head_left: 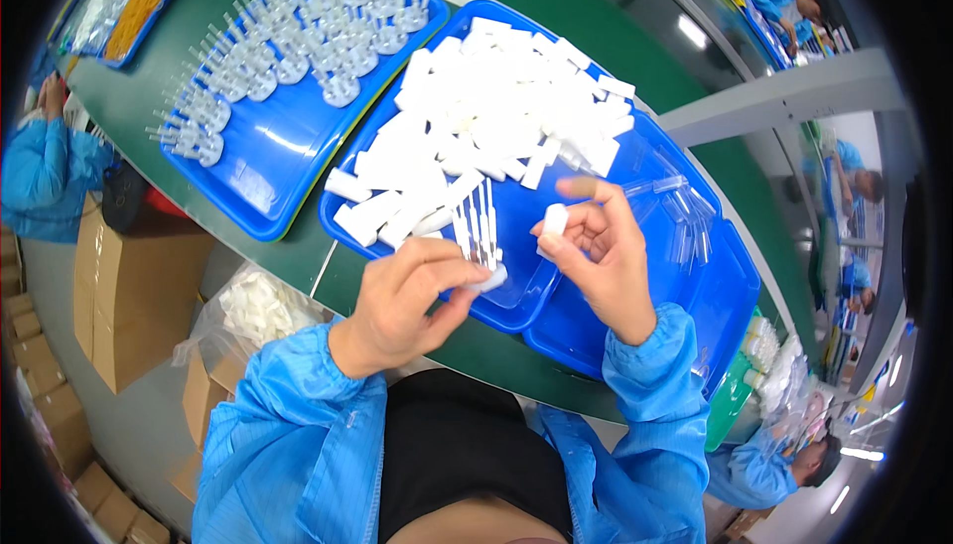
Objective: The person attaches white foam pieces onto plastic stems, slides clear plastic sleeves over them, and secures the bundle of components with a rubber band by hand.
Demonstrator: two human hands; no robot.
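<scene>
My left hand (412,291) pinches the whitish base of a pronged plastic part (479,228), whose several thin clear prongs point up and away from me. Between the thumb and fingers of my right hand (608,256) is a small white block (555,218), a short way to the right of the prongs and apart from them. Both hands are over the near part of a blue tray (516,316). A heap of white blocks (476,97) fills much of that tray. Clear tubes (685,211) lie in another blue tray (571,340) beside my right hand.
Similar pronged parts (298,33) stand in rows in a blue tray (263,167) at the left on the green table (129,107). A bag of white pieces (253,306) and cardboard boxes (139,296) are at lower left. Co-workers in blue sit left and right.
</scene>
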